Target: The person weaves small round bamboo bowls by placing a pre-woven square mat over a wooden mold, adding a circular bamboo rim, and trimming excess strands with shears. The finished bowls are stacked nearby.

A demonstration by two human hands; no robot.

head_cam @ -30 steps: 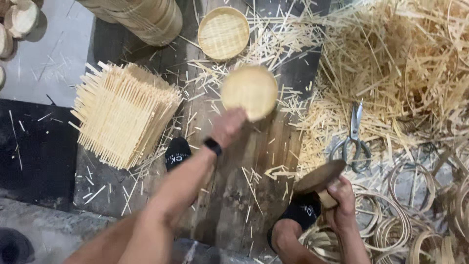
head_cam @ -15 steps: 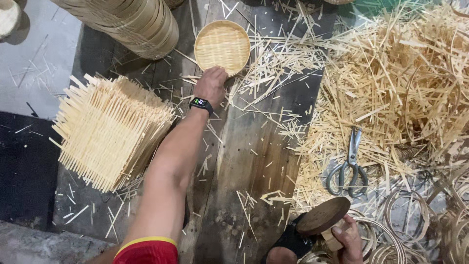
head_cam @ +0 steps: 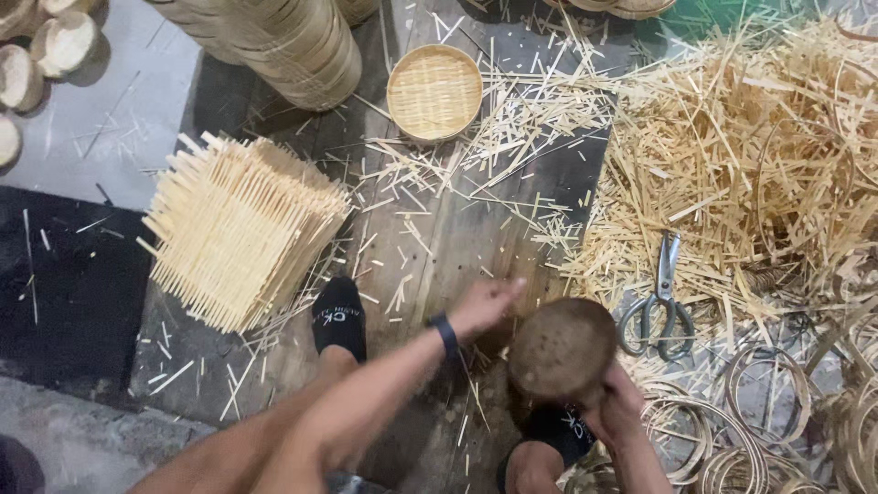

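Observation:
My right hand (head_cam: 615,410) grips a round brown wooden block (head_cam: 562,348) at the lower middle, held face up just above my right foot. My left hand (head_cam: 487,303), with a dark band on its wrist, hovers empty just left of the block, fingers loosely spread over the wooden boards. A small round woven bamboo tray (head_cam: 434,91) lies on the boards at the top middle, well away from both hands.
A square stack of woven bamboo mats (head_cam: 240,224) sits left. Stacked round baskets (head_cam: 288,41) stand at top left. Scissors (head_cam: 657,306) lie right of the block among loose bamboo strips (head_cam: 750,146). Bamboo rings (head_cam: 764,402) fill the lower right. My left foot (head_cam: 338,316) rests on the boards.
My left hand set the woven tray down at the top, let go and drew back to beside the wooden block. My right hand raised the block slightly.

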